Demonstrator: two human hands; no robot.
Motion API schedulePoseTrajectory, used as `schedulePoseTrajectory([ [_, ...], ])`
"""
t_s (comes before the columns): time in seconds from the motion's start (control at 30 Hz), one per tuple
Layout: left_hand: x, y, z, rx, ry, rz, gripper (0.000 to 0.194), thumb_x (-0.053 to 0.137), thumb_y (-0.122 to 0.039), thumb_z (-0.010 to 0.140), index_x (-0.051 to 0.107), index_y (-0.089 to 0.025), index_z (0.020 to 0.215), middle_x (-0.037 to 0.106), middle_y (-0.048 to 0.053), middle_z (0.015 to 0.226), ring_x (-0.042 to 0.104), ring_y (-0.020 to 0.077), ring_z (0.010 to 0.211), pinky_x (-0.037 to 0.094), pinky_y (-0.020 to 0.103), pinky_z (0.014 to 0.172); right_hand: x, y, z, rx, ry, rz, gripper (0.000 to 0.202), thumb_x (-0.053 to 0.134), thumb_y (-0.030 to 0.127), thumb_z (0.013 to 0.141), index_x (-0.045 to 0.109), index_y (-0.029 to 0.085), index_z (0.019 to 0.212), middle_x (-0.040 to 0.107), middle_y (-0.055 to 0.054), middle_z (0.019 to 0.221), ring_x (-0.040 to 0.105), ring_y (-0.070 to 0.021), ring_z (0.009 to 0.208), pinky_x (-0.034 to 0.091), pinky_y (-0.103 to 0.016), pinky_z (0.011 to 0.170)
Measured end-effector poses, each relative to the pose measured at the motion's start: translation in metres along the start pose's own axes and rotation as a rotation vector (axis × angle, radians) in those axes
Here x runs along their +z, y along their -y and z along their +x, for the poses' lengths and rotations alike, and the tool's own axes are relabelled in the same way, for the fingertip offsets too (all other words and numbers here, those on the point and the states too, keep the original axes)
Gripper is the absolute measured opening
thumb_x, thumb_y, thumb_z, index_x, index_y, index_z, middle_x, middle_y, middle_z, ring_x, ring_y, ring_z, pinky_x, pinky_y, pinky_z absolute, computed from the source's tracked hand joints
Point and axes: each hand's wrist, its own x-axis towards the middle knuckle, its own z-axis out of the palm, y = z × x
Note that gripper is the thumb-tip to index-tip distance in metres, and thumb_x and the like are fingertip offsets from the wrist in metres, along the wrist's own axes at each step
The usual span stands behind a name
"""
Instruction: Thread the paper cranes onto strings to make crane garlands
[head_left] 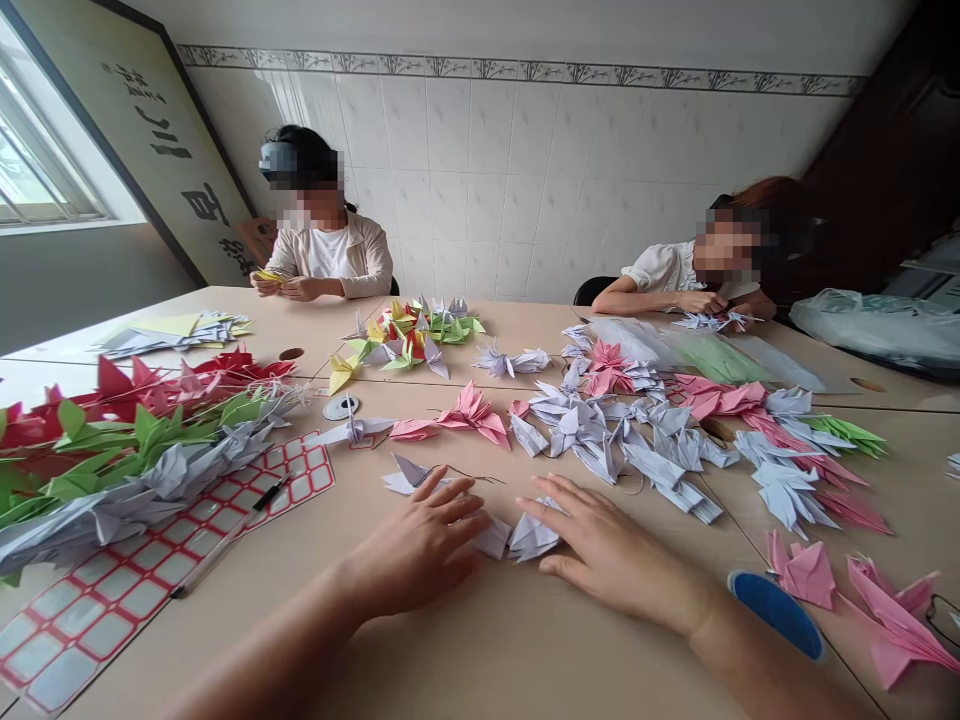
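My left hand (pixel 420 545) is low over the table with its fingers spread, beside a small white folded paper piece (pixel 493 537). Part of that piece is hidden by the fingers. Just beyond the hand lies a white paper crane (pixel 407 474) with a dark thin string by it. My right hand (pixel 600 545) has its fingers apart, the fingertips at a folded white paper crane (pixel 534 535); whether they press on it I cannot tell. Farther ahead lie pink paper cranes (pixel 474 412) and a heap of white paper cranes (pixel 577 425).
Strung red, green and white cranes (pixel 142 440) cover the left side, beside a red-framed label sheet (pixel 161 560) with a pen (pixel 225 540). A blue oval object (pixel 778 612) and pink cranes (pixel 892 610) lie at right. Two people (pixel 330 245) sit across the table.
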Motion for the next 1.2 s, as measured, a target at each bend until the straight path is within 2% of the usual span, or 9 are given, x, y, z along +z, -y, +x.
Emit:
schedulePoseTrajectory([
  [0.1, 0.000, 0.006, -0.001, -0.036, 0.011, -0.034, 0.026, 0.055, -0.025, 0.088, 0.060, -0.025, 0.114, 0.066, 0.007, 0.113, 0.056, 0.0241, 0.114, 0.028, 0.050, 0.111, -0.003, -0.013, -0.003, 0.010, -0.034, -0.057, 0.055, 0.056, 0.028, 0.086, 0.045, 0.025, 0.140, 0.038, -0.009, 0.151, 0.027, -0.0281, 0.141, 0.025, -0.047, 0.114],
  [0.2, -0.001, 0.006, -0.001, -0.055, -0.004, -0.035, 0.019, 0.055, -0.026, 0.089, 0.063, -0.024, 0.106, 0.066, 0.007, 0.111, 0.058, 0.0238, 0.110, 0.033, 0.048, 0.109, -0.001, -0.022, -0.003, 0.001, -0.042, -0.069, 0.052, 0.051, 0.021, 0.087, 0.048, 0.022, 0.138, 0.043, -0.011, 0.147, 0.035, -0.0270, 0.137, 0.030, -0.046, 0.112],
  [0.33, -0.001, -0.003, 0.000, -0.087, -0.042, -0.001, 0.033, 0.052, -0.033, 0.090, 0.056, -0.022, 0.121, 0.055, 0.011, 0.135, 0.046, 0.0302, 0.128, 0.027, 0.056, 0.111, 0.005, -0.016, 0.001, -0.022, -0.089, 0.009, 0.049, 0.049, 0.019, 0.087, 0.050, 0.022, 0.136, 0.049, -0.010, 0.143, 0.045, -0.0248, 0.130, 0.037, -0.041, 0.108],
  [0.43, 0.000, -0.010, 0.000, -0.048, -0.010, -0.004, 0.047, 0.052, -0.039, 0.090, 0.045, -0.026, 0.135, 0.045, 0.009, 0.146, 0.031, 0.0333, 0.138, 0.018, 0.061, 0.113, 0.007, -0.006, 0.004, -0.068, -0.113, 0.061, 0.048, 0.050, 0.018, 0.085, 0.052, 0.024, 0.133, 0.051, -0.008, 0.140, 0.046, -0.0243, 0.128, 0.038, -0.038, 0.106],
  [0.53, 0.001, -0.012, 0.000, -0.019, 0.054, -0.045, 0.044, 0.048, -0.045, 0.092, 0.048, -0.030, 0.133, 0.052, 0.004, 0.141, 0.026, 0.0330, 0.141, 0.011, 0.064, 0.113, 0.010, -0.004, 0.006, -0.103, -0.102, 0.082, 0.053, 0.051, 0.014, 0.082, 0.052, 0.024, 0.134, 0.053, -0.006, 0.138, 0.046, -0.0236, 0.127, 0.037, -0.036, 0.107],
  [0.67, -0.001, -0.007, 0.001, -0.053, 0.082, -0.059, 0.033, 0.046, -0.046, 0.093, 0.060, -0.030, 0.117, 0.059, 0.003, 0.133, 0.026, 0.0325, 0.141, 0.007, 0.065, 0.113, 0.011, -0.012, 0.009, -0.088, -0.102, 0.097, 0.053, 0.052, 0.013, 0.081, 0.053, 0.023, 0.133, 0.057, -0.005, 0.132, 0.048, -0.0226, 0.123, 0.037, -0.034, 0.106],
  [0.87, 0.004, -0.001, 0.000, -0.120, -0.038, 0.030, 0.030, 0.051, -0.044, 0.091, 0.063, -0.030, 0.115, 0.053, 0.004, 0.140, 0.022, 0.0358, 0.142, 0.004, 0.069, 0.111, 0.008, -0.015, 0.008, -0.037, -0.113, 0.099, 0.047, 0.056, 0.023, 0.085, 0.053, 0.025, 0.132, 0.060, -0.007, 0.120, 0.057, -0.0234, 0.109, 0.044, -0.033, 0.094],
  [1.07, 0.014, 0.005, -0.002, -0.320, -0.254, 0.244, 0.049, 0.063, -0.050, 0.081, 0.060, -0.022, 0.121, 0.051, 0.013, 0.141, 0.025, 0.0405, 0.140, 0.000, 0.071, 0.110, 0.008, -0.010, 0.008, -0.012, -0.104, 0.094, 0.047, 0.058, 0.030, 0.085, 0.053, 0.026, 0.131, 0.059, -0.007, 0.116, 0.061, -0.0247, 0.103, 0.046, -0.033, 0.089],
  [1.2, 0.011, -0.001, -0.001, -0.194, -0.195, 0.203, 0.055, 0.063, -0.050, 0.081, 0.054, -0.025, 0.130, 0.048, 0.011, 0.144, 0.022, 0.0404, 0.141, 0.000, 0.072, 0.108, 0.008, -0.009, 0.009, -0.012, -0.097, 0.093, 0.050, 0.059, 0.030, 0.084, 0.051, 0.027, 0.133, 0.058, -0.007, 0.117, 0.060, -0.0253, 0.105, 0.045, -0.033, 0.090],
])
